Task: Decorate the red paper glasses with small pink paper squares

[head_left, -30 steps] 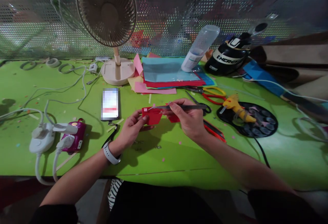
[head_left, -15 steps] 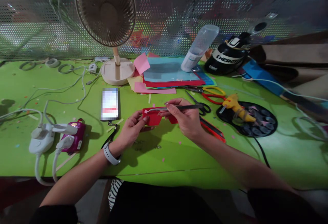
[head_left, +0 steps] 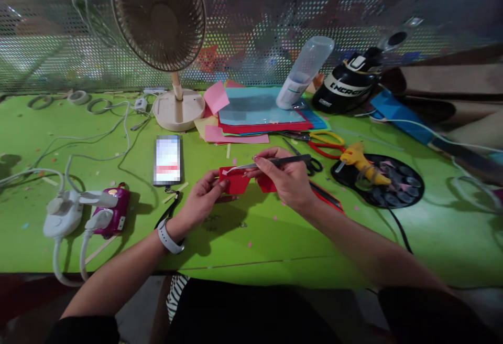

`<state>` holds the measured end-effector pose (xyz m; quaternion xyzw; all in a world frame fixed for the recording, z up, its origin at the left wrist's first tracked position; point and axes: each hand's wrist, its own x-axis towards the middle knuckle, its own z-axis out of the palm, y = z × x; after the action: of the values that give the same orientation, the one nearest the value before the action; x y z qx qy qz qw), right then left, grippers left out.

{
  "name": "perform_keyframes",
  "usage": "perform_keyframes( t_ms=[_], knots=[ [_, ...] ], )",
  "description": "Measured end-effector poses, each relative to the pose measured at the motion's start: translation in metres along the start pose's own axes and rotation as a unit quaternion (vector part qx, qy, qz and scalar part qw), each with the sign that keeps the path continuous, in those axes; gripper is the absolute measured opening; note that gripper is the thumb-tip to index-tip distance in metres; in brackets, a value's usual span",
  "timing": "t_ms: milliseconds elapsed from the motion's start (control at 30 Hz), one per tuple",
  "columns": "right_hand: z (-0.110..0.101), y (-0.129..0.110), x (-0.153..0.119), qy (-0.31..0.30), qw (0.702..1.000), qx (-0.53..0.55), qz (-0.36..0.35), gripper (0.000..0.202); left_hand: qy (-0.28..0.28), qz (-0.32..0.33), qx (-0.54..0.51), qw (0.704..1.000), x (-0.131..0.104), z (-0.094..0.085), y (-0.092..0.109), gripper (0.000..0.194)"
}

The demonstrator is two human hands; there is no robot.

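My left hand [head_left: 200,200] is closed, pinching the left end of a red paper piece [head_left: 236,182] with a notched lower edge, held above the table. Closed around slim dark tweezers [head_left: 293,159], my right hand [head_left: 285,179] is at the paper's right side. The pale tweezer tip reaches left across the red paper to a tiny pink scrap [head_left: 224,172] near its left end. Whether the tip grips the scrap, I cannot tell. Just right of my right hand lie black-handled scissors [head_left: 315,165] and a red-and-black utility knife [head_left: 328,197], partly hidden.
Behind my hands lie stacked coloured sheets [head_left: 255,108] and a tilted clear bottle [head_left: 304,74]. A fan [head_left: 178,108] and phone [head_left: 167,160] are left, beyond plugs and cables [head_left: 65,213]. A yellow glue gun [head_left: 367,165] rests on a black tray [head_left: 416,176] at right.
The view has shifted slightly. Slightly more of the red paper shows beneath my right hand. Both hands keep the same hold, and the tweezer tip stays by the pink scrap.
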<state>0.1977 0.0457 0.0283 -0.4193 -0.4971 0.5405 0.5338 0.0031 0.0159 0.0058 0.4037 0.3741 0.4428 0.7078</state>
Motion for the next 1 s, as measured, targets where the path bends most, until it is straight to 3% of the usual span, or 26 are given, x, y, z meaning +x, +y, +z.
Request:
perform_keyframes(
  t_ms=[500,1000],
  knots=[
    [-0.003,-0.014,0.006,-0.014,0.999,-0.036,0.018,0.035,-0.018,-0.021,0.026,0.999,0.0,0.001,0.0,0.038],
    [-0.009,-0.019,0.007,0.002,0.999,-0.049,-0.006,0.031,-0.012,-0.033,0.003,0.999,0.001,0.0,-0.001,0.04]
  ],
)
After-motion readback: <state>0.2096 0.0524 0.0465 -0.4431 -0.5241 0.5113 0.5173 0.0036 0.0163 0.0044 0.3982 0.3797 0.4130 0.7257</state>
